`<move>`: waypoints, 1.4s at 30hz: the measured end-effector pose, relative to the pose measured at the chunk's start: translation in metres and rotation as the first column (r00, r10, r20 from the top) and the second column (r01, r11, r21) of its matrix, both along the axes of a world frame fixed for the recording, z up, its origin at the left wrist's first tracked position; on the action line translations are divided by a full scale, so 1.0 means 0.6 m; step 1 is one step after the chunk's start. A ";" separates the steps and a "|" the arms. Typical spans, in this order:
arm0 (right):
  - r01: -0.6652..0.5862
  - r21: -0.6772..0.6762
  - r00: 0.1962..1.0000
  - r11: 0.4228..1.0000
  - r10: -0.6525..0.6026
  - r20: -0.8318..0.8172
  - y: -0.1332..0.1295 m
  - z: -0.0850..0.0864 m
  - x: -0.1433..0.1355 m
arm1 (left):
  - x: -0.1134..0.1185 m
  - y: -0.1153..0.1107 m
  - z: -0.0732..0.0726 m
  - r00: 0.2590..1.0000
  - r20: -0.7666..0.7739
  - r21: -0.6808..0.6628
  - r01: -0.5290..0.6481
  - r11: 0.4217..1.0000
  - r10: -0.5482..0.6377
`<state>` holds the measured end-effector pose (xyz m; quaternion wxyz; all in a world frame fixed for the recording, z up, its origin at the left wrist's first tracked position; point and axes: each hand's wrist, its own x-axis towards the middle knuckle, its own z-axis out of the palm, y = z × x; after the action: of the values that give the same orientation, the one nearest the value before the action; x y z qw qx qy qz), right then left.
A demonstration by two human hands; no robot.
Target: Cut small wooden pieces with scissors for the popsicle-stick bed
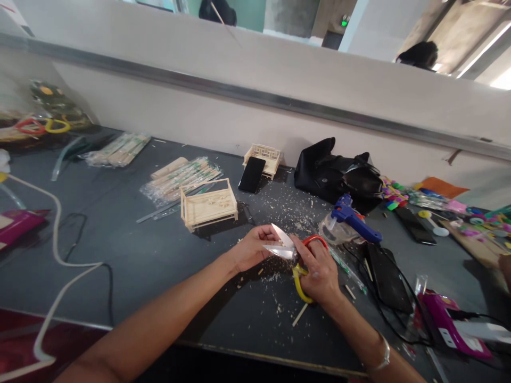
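My right hand (319, 271) is closed on the scissors (282, 243), which have one red and one yellow handle loop. The blades stand apart and point left. My left hand (253, 247) is at the blade tips with its fingers pinched together; a tiny pale piece seems to be between them, too small to make out. Left of and beyond my left hand stands a small wooden stick frame (209, 207), with a few bits on its flat part. Wood crumbs (279, 282) lie scattered beneath and around both hands.
At the back, a phone (252, 174) leans on a small wooden bench model (268, 158). Bagged sticks (186, 178) lie behind the frame. Rightward are a black bag (339, 173), a blue glue gun (355, 221), a black device (387, 279) with cables and a purple power strip (453, 322).
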<state>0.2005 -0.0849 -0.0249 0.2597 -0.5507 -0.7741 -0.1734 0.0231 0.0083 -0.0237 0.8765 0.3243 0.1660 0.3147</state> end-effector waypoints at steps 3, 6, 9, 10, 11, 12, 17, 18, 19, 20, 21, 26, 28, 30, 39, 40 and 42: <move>-0.011 0.006 1.000 1.000 0.011 -0.005 0.000 -0.001 0.001 | 0.000 0.000 -0.001 1.000 0.002 -0.006 0.005 1.000 -0.005; -0.006 0.037 1.000 0.999 0.006 -0.002 -0.001 0.000 -0.001 | 0.000 -0.001 -0.002 1.000 -0.009 -0.017 -0.012 1.000 0.012; 0.002 0.054 1.000 0.999 -0.002 0.010 -0.004 0.002 -0.002 | -0.001 -0.003 0.002 1.000 -0.020 -0.002 -0.009 1.000 0.009; 0.002 0.050 1.000 0.999 -0.003 0.013 -0.005 0.002 -0.002 | -0.002 -0.003 0.004 1.000 -0.023 0.010 0.002 1.000 -0.002; 0.002 0.044 1.000 0.999 -0.003 0.016 -0.006 0.001 -0.003 | -0.002 -0.003 0.006 1.000 -0.025 0.022 0.010 1.000 -0.009; 0.005 0.040 1.000 0.999 -0.006 0.016 -0.006 0.001 -0.003 | -0.002 -0.004 0.008 1.000 -0.029 0.031 0.012 0.999 -0.011; 0.039 0.059 0.999 0.997 -0.040 0.002 -0.003 -0.001 -0.004 | -0.002 -0.003 0.008 0.997 -0.045 0.034 -0.057 0.998 0.059; 0.041 0.059 0.999 0.997 -0.042 0.003 -0.002 0.000 -0.004 | -0.001 -0.003 0.007 0.997 -0.045 0.032 -0.062 0.998 0.064; 0.039 0.055 0.999 0.998 -0.039 0.005 -0.001 0.000 -0.004 | -0.001 -0.002 0.006 0.997 -0.046 0.030 -0.056 0.998 0.057; 0.034 0.056 0.999 0.998 -0.034 0.007 0.000 0.001 -0.004 | -0.001 -0.002 0.006 0.998 -0.047 0.028 -0.043 0.999 0.044; 0.026 0.058 1.000 0.998 -0.027 0.007 0.000 0.001 -0.004 | -0.001 -0.002 0.006 0.998 -0.046 0.028 -0.028 0.999 0.029; -0.001 0.047 1.000 0.999 0.000 0.013 0.001 0.004 -0.002 | -0.003 -0.001 0.007 1.000 -0.021 0.017 0.001 1.000 0.000; -0.008 0.050 1.000 0.999 0.007 0.025 0.001 0.006 -0.003 | -0.003 -0.001 0.007 1.000 -0.018 0.002 0.002 1.000 -0.002; -0.008 0.073 0.999 0.997 0.005 0.039 0.001 0.008 -0.004 | -0.002 -0.001 0.007 1.000 -0.016 0.000 0.008 1.000 -0.008; -0.039 0.077 0.999 0.996 0.038 0.014 0.000 0.007 -0.007 | -0.004 -0.002 0.010 1.000 0.003 0.007 0.028 1.000 -0.028; -0.044 0.077 0.999 0.996 0.043 0.014 0.000 0.007 -0.007 | -0.004 -0.002 0.011 0.999 0.006 0.005 0.032 0.999 -0.032; -0.055 0.080 0.998 0.995 0.053 0.017 0.001 0.008 -0.007 | -0.004 -0.003 0.014 0.999 0.008 0.004 0.040 0.999 -0.040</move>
<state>0.1961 -0.0846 -0.0202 0.2803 -0.5174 -0.7831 -0.2015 0.0210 0.0067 -0.0155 0.8828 0.3279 0.1551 0.2986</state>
